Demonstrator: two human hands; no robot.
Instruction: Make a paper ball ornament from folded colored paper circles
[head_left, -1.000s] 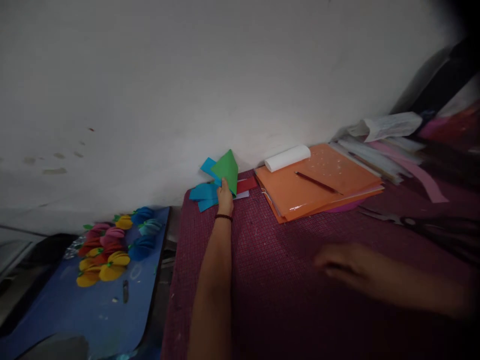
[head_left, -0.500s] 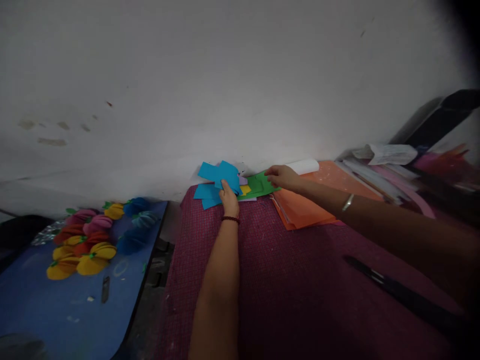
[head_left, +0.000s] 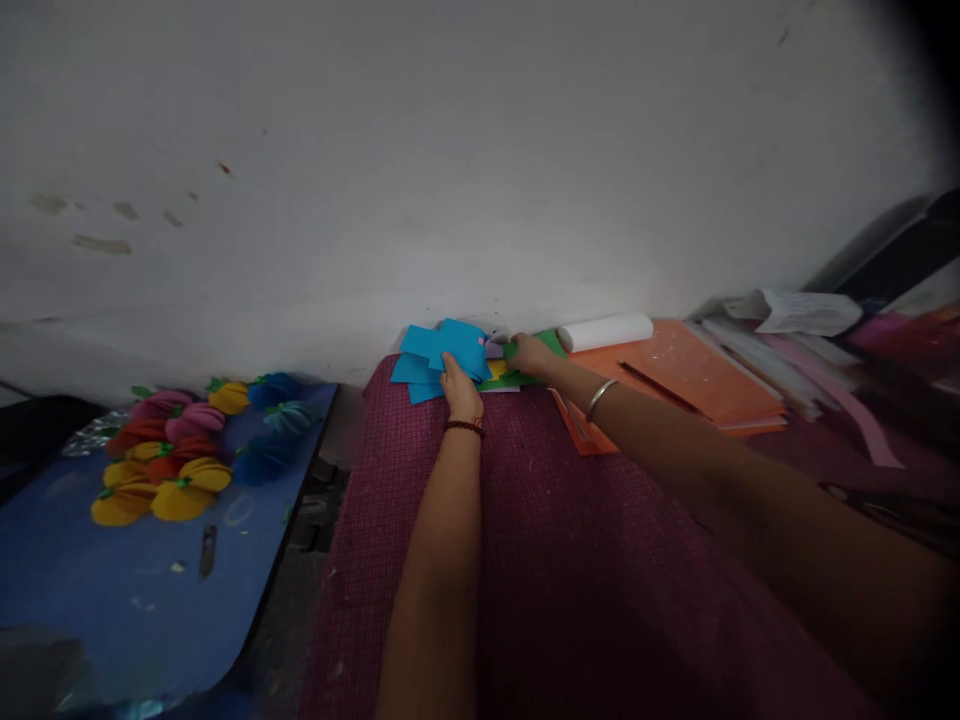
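A pale wall (head_left: pixel 450 180) rises behind a table (head_left: pixel 540 520) covered in maroon cloth. To the left, lower down, is a blue board (head_left: pixel 150 610) with bright paper shapes (head_left: pixel 187 490) on it. On the table, an orange folder (head_left: pixel 690 360) lies right of both hands, a white roll (head_left: pixel 606 332) along its back edge. Left of the folder, close to the wall, is a small pile of paper. Its blue paper (head_left: pixel 457 345) fans out ahead and left of the left hand (head_left: pixel 460 390), which pinches its near edge, thumb on top. The green paper (head_left: pixel 551 343) runs lengthwise left to right, roughly along the wall, under the right hand (head_left: pixel 534 357), the nearer one to it. That hand's fingers are bent onto it; whether they grip, I cannot tell. A yellow scrap (head_left: pixel 496 370) shows between the two hands.
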